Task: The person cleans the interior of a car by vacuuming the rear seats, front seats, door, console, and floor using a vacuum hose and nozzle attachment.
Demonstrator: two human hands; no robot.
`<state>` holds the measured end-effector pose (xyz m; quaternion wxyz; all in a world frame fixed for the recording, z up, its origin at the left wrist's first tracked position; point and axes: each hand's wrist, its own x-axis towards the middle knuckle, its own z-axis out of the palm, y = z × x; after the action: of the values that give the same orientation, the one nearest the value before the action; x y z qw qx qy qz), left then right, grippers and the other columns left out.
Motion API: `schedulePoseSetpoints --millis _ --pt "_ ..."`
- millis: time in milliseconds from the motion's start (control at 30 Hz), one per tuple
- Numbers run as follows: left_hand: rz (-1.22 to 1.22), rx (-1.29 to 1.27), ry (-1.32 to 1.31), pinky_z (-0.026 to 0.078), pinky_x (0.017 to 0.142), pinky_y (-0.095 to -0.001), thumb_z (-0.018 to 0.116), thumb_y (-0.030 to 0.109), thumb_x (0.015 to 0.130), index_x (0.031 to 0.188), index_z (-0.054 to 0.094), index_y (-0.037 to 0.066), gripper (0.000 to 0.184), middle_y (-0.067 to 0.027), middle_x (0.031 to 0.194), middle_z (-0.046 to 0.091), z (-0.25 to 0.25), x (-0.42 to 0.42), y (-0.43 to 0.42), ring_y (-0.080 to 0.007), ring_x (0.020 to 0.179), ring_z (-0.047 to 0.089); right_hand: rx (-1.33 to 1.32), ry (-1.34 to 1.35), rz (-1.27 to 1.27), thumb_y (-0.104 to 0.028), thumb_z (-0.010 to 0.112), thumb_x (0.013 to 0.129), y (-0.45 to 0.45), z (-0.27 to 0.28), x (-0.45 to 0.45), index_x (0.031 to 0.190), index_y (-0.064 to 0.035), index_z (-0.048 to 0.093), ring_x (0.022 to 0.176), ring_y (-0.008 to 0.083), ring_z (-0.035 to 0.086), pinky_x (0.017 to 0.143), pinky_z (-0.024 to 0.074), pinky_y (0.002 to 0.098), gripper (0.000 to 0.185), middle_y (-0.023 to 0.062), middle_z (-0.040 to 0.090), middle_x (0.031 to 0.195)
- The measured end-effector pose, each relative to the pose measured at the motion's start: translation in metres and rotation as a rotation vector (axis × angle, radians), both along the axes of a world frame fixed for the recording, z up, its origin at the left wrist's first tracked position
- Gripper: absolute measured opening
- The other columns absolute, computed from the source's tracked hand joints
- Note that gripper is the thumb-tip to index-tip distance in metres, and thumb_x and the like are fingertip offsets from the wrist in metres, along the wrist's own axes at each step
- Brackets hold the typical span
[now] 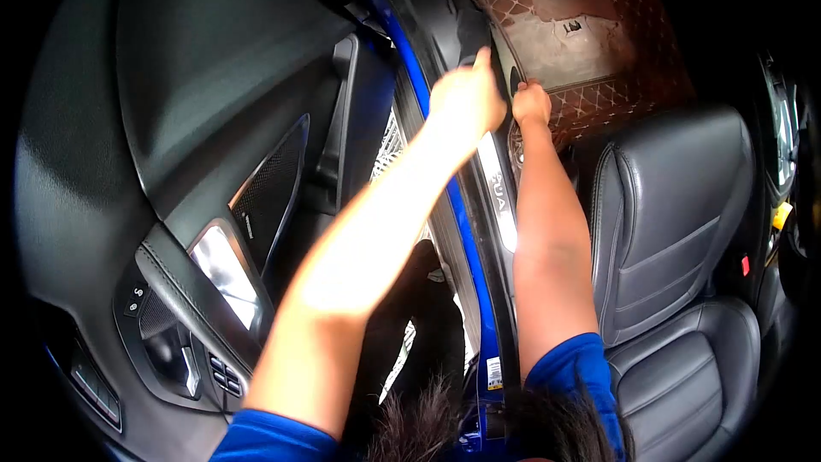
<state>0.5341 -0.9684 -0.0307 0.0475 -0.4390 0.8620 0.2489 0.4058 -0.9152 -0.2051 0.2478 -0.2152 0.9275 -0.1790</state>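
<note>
Far-right car footwell [503, 50] holds a quilted mat [590, 101]; we can't tell whether our left hand [466, 103] or right hand [532, 104] grips anything.

Head-worn camera, wide-angle with dark rounded edges, looking steeply down and forward along outstretched arms [368, 231] at close range; car door [214, 77] near left, black seat [676, 231] near right.

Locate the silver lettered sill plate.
Head view, right of centre: the plate lies below the left hand in frame, between blue bodywork and right forearm.
</note>
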Motion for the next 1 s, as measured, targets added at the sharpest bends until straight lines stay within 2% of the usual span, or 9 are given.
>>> schedulePoseSetpoints --millis 200,333,400,567,667,733,800,867,1000 --pt "-0.207 -0.091 -0.302 0.055 0.083 -0.0365 0.061 0.02 0.078 0.101 0.071 0.0 0.032 -0.0146 0.111 0.069 -0.008 -0.091 -0.09 -0.0233 0.101 0.068 -0.011 -0.055 -0.034 -0.026 0.049 0.094 -0.001 -0.001 -0.005 0.113 -0.0038 0.066 0.109 0.0409 0.06 0.091 0.0487 0.046 0.034 0.0253 0.064 0.113" --pt "-0.248 0.005 -0.327 0.055 0.082 -0.0395 0.059 0.024 0.081 0.108 0.069 0.001 0.038 -0.0179 0.107 0.07 -0.024 -0.092 -0.082 -0.0234 0.1 0.069 -0.034 -0.078 -0.007 -0.029 0.051 0.093 -0.002 -0.019 -0.016 0.11 -0.0041 0.067 0.109 0.0412 0.06 0.093 0.0478 0.0452 0.034 0.0244 0.064 0.114" --pt "-0.537 0.284 -0.512 0.054 0.084 -0.0397 0.057 0.025 0.082 0.11 0.068 -0.003 0.041 -0.0202 0.105 0.069 -0.009 -0.085 -0.057 -0.0272 0.096 0.069 -0.018 -0.089 0.067 -0.031 0.052 0.092 -0.003 -0.019 -0.018 0.111 -0.0048 0.066 0.111 0.0411 0.059 0.095 0.0465 0.0448 0.035 0.0233 0.063 0.115" --pt "-0.309 0.438 -0.404 0.053 0.087 -0.0374 0.052 0.023 0.085 0.103 0.066 -0.012 0.042 -0.0259 0.1 0.068 0.076 -0.021 0.013 -0.0313 0.091 0.07 -0.072 -0.16 -0.052 -0.031 0.051 0.094 -0.003 -0.02 -0.014 0.117 -0.007 0.062 0.113 0.0411 0.057 0.097 0.0451 0.0464 0.035 0.0206 0.062 0.119" --pt "-0.043 0.5 -0.288 0.058 0.063 -0.0322 0.05 0.014 0.082 0.138 0.047 -0.002 0.058 -0.0242 0.095 0.069 0.079 -0.01 0.002 -0.0234 0.06 0.07 -0.029 -0.14 0.015 -0.028 0.049 0.095 -0.003 -0.025 -0.017 0.119 -0.0074 0.06 0.113 0.0411 0.057 0.096 0.0456 0.0464 0.034 0.0203 0.062 0.12" --pt "0.076 0.263 -0.142 0.057 0.056 -0.0326 0.054 0.012 0.082 0.14 0.044 0.0 0.06 -0.0253 0.097 0.069 0.05 -0.007 -0.02 -0.0224 0.054 0.067 0.02 -0.116 0.086 -0.027 0.049 0.096 0.001 -0.019 -0.011 0.121 -0.0077 0.059 0.113 0.0411 0.057 0.096 0.046 0.0463 0.033 0.0206 0.062 0.12" --pt "0.193 0.465 -0.033 0.058 0.064 -0.0332 0.047 0.009 0.08 0.137 0.048 -0.002 0.058 -0.0262 0.09 0.069 0.062 0.004 -0.017 -0.0265 0.062 0.07 -0.126 -0.177 -0.052 -0.024 0.048 0.096 0.006 -0.003 0.004 0.12 -0.0075 0.059 0.112 0.042 0.057 0.095 0.0463 0.0466 0.031 0.0215 0.062 0.12" --pt "0.164 0.625 0.013 0.052 0.046 -0.0312 0.061 0.007 0.082 0.144 0.039 0.002 0.066 -0.0217 0.092 0.069 0.061 0.031 0.008 -0.0191 0.047 0.061 -0.135 -0.163 0.022 -0.019 0.048 0.094 0.011 -0.005 0.028 0.129 -0.0083 0.05 0.108 0.0456 0.058 0.095 0.0463 0.0465 0.037 0.024 0.061 0.119" --pt "0.284 0.893 0.012 0.048 0.044 -0.0295 0.06 0.007 0.082 0.146 0.033 0.0 0.069 -0.0172 0.081 0.065 0.095 0.098 0.089 -0.0168 0.043 0.056 -0.431 0.331 0.246 0.0 0.053 0.084 0.088 0.006 0.11 0.139 -0.0028 0.041 0.139 0.0379 0.032 0.117 0.0207 0.0449 0.056 0.0216 0.041 0.144"
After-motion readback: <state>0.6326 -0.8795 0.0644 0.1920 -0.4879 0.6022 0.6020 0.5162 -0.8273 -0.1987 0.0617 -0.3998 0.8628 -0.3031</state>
